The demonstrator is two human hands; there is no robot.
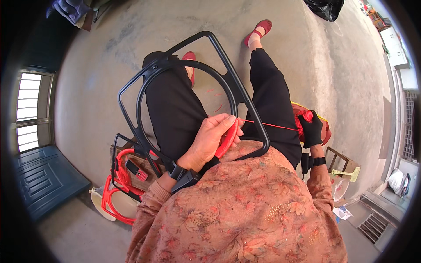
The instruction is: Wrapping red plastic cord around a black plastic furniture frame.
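Note:
A black metal frame [236, 83], a ring set inside an angular outer border, lies across my lap. Red cord [228, 141] is wound closely around part of the ring near my body. My bare left hand [212, 136] is closed around that wrapped stretch, with thumb and fingers pinching where the winding ends. From there a single red strand [276, 126] runs taut to the right. My right hand [312, 129], in a black glove, is closed on a bundle of red cord [305, 116] beside my right thigh.
By my left side stand another black frame [115, 151], a red-wrapped frame [105, 199] and a red mobile phone [137, 170]. A reddish container with a yellow rim [326, 131] sits under my right hand. Red cord scraps [219, 108] lie on the floor between my legs.

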